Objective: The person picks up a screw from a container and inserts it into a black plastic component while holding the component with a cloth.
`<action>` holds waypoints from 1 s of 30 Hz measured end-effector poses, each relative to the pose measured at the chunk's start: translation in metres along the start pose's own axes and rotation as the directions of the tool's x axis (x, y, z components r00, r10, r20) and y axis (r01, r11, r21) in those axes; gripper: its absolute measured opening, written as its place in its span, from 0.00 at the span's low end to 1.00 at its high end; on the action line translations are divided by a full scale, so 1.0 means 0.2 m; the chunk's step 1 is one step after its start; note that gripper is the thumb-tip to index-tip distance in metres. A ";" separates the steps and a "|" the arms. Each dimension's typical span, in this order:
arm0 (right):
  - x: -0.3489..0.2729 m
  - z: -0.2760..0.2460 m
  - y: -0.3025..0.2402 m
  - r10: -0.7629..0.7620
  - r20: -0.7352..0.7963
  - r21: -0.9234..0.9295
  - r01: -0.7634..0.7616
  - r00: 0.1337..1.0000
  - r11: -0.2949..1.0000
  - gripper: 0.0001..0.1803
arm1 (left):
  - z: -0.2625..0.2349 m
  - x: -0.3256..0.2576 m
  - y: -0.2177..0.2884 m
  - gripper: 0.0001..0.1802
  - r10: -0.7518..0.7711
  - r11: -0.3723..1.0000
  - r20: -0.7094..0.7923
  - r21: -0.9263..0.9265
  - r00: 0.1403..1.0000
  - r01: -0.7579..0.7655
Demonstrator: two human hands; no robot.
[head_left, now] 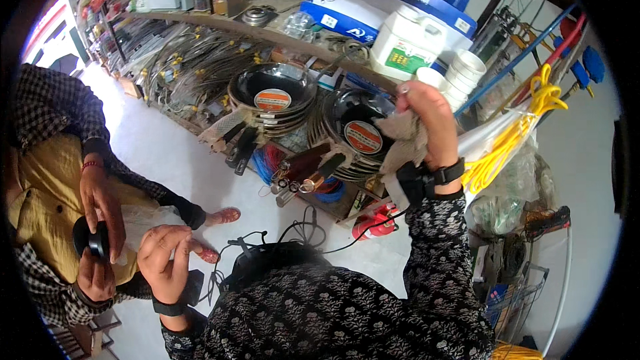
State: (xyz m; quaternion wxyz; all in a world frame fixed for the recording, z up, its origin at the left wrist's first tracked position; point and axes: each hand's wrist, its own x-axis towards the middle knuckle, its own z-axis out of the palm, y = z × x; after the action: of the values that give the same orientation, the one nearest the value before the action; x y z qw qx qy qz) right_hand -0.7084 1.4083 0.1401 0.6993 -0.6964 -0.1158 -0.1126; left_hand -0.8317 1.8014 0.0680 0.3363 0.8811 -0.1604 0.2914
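The right hand (427,120) holds a grey rag (403,143) in a closed grip against the stacked black woks (357,135) at the shelf's front edge; a hard wipe could topple them. The left hand (163,253) hangs half-curled, empty, near a co-worker's hands (100,227).

Coarse, matt beige cloth (403,139) bunched in the right hand (427,120), glossy black metal pans (273,90) stacked with shiny rims, smooth white plastic jug (405,43), slick yellow cord (513,140), crinkly clear plastic bag (143,221), matt worn wooden shelf (220,23)
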 end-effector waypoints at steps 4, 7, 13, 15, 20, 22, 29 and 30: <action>0.02 -0.29 0.06 -0.132 -0.276 -0.222 0.070 0.952 0.972 0.09 | 0.08 0.03 0.00 0.08 0.046 0.999 0.015 -0.016 0.999 -0.045; 0.10 -0.45 0.10 -0.311 -0.339 -0.625 0.035 0.888 0.780 0.10 | 0.11 0.03 0.02 0.08 0.057 0.998 0.041 -0.017 0.998 -0.056; 0.24 -0.56 0.13 -0.369 -0.215 -0.977 -0.201 0.904 0.075 0.18 | 0.09 0.05 0.06 0.09 0.086 0.996 0.084 0.027 0.993 -0.088; 0.31 -0.53 0.15 -0.136 -0.300 -0.953 -0.304 0.944 -0.008 0.21 | 0.06 0.04 0.08 0.10 0.118 0.991 0.086 0.053 0.989 -0.123; 0.24 -0.33 0.04 -0.204 -0.187 -0.947 -0.121 0.961 0.298 0.21 | -0.14 -0.07 0.06 0.13 0.134 0.930 -0.056 0.353 0.989 -0.106; 0.22 -0.21 0.03 -0.232 0.062 -0.888 0.160 0.971 0.431 0.18 | -0.27 -0.10 0.08 0.14 0.215 0.833 -0.182 0.547 0.960 -0.083; -0.01 0.87 -0.04 0.082 0.744 -0.143 0.038 0.664 0.989 0.14 | -0.70 -0.09 0.01 0.18 -0.116 0.817 -0.329 0.505 0.937 0.278; -0.02 1.02 -0.05 0.036 0.822 -0.168 0.182 0.568 0.969 0.13 | -0.72 -0.10 -0.06 0.17 -0.208 0.853 -0.278 0.417 0.938 0.313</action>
State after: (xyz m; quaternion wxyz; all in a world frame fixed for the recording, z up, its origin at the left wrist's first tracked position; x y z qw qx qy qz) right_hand -0.7173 1.6113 0.1497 0.4736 -0.7406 -0.4410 0.1809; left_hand -0.8992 1.9118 0.1372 0.1730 0.9102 0.0726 0.3692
